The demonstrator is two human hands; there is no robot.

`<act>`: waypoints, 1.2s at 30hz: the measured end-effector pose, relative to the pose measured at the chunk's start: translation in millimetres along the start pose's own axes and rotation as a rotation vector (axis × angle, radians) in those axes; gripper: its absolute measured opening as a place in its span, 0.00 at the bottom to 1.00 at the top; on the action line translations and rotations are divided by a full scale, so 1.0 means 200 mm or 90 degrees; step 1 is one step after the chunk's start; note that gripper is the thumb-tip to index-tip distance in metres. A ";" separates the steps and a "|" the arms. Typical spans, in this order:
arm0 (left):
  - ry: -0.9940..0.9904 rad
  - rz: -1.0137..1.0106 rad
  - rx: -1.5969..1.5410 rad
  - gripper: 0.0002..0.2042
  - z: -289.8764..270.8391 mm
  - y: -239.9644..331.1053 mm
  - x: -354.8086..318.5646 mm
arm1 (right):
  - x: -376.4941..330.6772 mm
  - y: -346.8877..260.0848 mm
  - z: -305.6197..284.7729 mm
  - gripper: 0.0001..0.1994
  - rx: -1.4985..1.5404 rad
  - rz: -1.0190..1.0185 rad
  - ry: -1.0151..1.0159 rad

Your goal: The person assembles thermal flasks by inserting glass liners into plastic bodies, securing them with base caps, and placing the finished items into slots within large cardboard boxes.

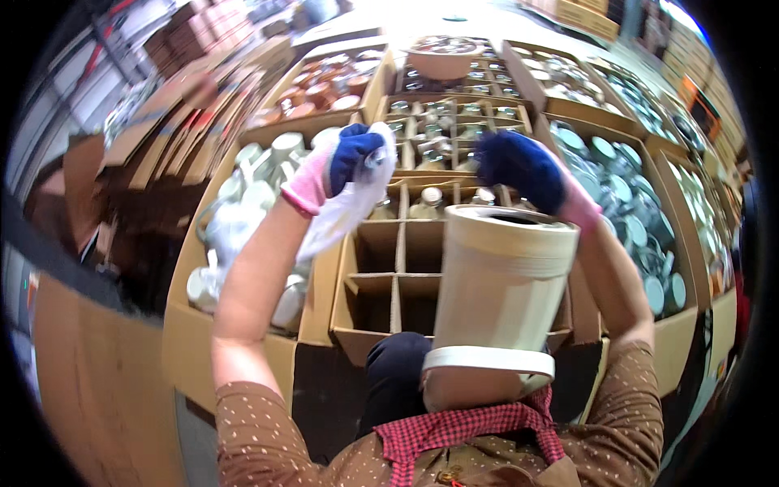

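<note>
My left hand (354,162), in a pink and dark blue glove, grips a crumpled sheet of thin white plastic wrap (347,213) that trails below it. My right hand (519,172), gloved alike, is raised beyond a tall cream cylindrical thing (505,284). Motion blurs its fingers, so their grip is unclear. The cylinder has a white band (487,360) near its lower end and covers part of my front; its kind is unclear. Between my arms lies a divided cardboard carton (375,280), with clear glass bottles (430,203) in its far cells and bare near cells.
Pale mugs (258,195) fill a carton at left, with plastic among them. Light blue mugs (631,191) crowd another at right. Farther off are orange-brown pottery (329,81), a round tan bowl (442,61) and more bottles. Flattened cardboard (174,122) leans at far left.
</note>
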State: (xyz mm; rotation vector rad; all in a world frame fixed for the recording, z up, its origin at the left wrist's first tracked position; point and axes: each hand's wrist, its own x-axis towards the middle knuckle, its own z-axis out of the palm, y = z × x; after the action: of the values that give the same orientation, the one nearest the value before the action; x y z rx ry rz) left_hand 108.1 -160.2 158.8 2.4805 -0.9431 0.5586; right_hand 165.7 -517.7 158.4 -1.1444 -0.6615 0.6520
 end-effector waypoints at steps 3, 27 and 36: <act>0.004 -0.319 -0.741 0.08 0.22 0.34 0.46 | 0.16 0.08 0.00 0.30 -0.199 -0.152 -0.045; -0.234 -0.474 -0.469 0.04 0.29 1.36 -0.18 | -1.40 0.26 0.28 0.18 -0.534 -0.043 -0.110; -0.501 -0.234 -0.420 0.11 0.38 1.60 -0.21 | -1.48 0.09 0.88 0.28 -0.709 -0.077 -0.359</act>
State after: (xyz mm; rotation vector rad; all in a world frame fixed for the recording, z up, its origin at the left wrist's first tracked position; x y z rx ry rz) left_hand -125.1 -394.6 153.3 2.1330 -0.7115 -0.7856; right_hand -159.7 -631.4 149.2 -1.9268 -1.6854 0.4843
